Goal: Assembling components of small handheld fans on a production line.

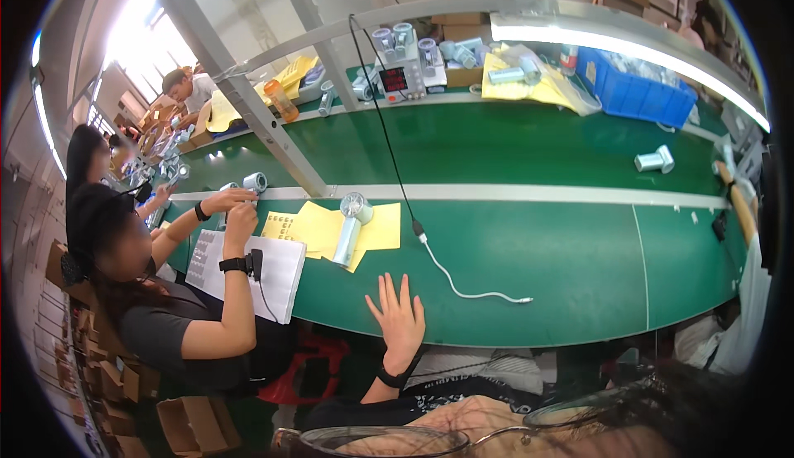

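- Our left hand (399, 319) is palm down at the near edge of the green tabletop (546, 263), fingers spread wide, gripping nothing; our right hand is out of view, so we cannot tell its state.
- Just beyond our fingers, we see a pale blue handheld fan (347, 241) lying on yellow sheets (385, 226).
- To our hand's right, a white cable (488, 295) curves across the tabletop, joined to a black cable (391, 143).
- On our left, a co-worker (165, 317) sits beside a white paper stack (284, 272).
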{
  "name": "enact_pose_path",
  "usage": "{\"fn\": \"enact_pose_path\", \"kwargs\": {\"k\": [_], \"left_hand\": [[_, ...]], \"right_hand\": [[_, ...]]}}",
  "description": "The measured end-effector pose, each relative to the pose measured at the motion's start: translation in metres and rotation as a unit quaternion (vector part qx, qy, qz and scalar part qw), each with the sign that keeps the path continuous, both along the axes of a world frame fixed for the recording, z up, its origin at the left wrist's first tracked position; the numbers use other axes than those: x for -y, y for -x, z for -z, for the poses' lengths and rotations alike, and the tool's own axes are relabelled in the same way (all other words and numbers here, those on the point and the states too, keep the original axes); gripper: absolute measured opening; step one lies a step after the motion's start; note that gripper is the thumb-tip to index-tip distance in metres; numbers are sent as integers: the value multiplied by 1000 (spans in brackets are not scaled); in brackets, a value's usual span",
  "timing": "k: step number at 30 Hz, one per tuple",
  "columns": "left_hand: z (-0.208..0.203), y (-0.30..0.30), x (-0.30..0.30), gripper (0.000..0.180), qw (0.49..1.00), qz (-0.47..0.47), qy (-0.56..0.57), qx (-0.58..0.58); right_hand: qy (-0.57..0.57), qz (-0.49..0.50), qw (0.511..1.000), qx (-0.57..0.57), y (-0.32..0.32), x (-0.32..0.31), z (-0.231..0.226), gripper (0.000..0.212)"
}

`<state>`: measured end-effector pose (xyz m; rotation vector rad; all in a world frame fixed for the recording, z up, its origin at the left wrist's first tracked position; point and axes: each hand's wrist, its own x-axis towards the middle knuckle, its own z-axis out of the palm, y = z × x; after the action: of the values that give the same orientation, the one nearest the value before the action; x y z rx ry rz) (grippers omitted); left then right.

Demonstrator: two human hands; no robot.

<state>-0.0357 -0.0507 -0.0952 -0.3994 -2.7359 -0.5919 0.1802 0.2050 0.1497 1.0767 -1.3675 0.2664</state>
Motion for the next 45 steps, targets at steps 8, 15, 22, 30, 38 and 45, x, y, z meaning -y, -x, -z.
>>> {"fn": "enact_pose_path", "kwargs": {"k": [8, 15, 22, 30, 38, 45], "left_hand": [[-2, 3, -2, 51, 1000, 4, -11, -7], [-4, 2, 2, 50, 998, 28, -53, 3], [-26, -7, -13, 51, 977, 168, -130, 13], [-53, -23, -46, 40, 907, 374, -192, 34], [-60, -20, -53, 11, 901, 336, -273, 35], [-63, -24, -48, 5, 890, 333, -306, 52]], "right_hand": [[-135, 323, 806, 478, 123, -17, 67, 41], [-243, 341, 710, 567, 159, -34, 150, 38], [-306, 299, 714, 555, 166, -24, 160, 17], [-287, 239, 776, 508, 163, 4, 124, 13], [-191, 139, 765, 599, 168, -3, 107, 22], [-74, 81, 741, 663, 166, -4, 107, 21]]}}
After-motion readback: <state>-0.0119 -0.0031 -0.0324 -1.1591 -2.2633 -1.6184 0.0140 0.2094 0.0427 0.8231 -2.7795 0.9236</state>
